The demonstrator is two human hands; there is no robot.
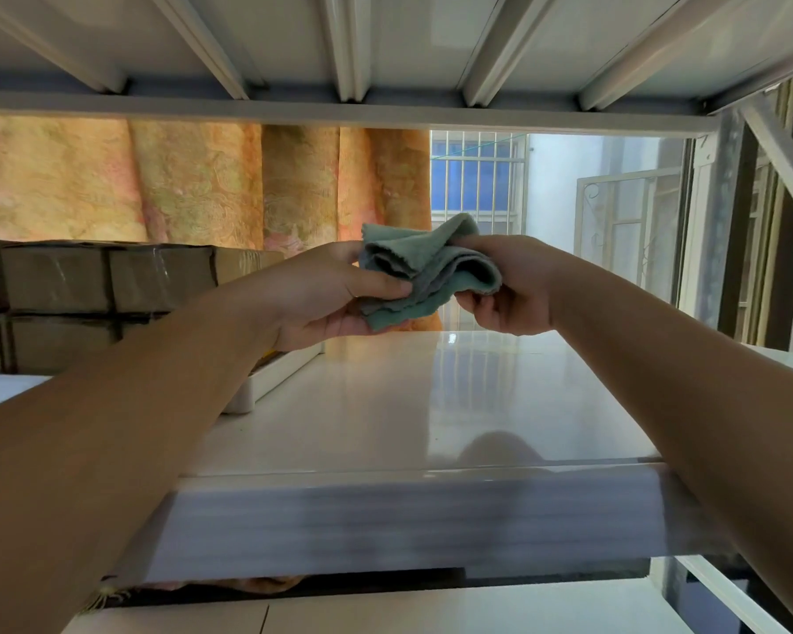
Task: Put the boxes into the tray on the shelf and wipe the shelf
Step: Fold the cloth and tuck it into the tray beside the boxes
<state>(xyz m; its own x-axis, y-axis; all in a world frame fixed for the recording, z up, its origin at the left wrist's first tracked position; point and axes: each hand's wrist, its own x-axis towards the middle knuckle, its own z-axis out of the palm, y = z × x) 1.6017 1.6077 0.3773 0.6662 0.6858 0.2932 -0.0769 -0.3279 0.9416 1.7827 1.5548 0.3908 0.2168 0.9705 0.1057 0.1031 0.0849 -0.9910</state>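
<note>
teal cloth (426, 272) bunched above the white shelf (385, 404), pinched between curled fingers (376, 286) of left hand (321, 299) and right hand (509, 290); brown boxes (88, 286) stacked left, behind the rim of the tray (271, 379).

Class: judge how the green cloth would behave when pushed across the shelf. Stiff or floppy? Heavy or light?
Probably floppy: the cloth sags in folds between the left hand and right hand. Likely light: pinches alone hold it. May slide easily on the glossy shelf.
</note>
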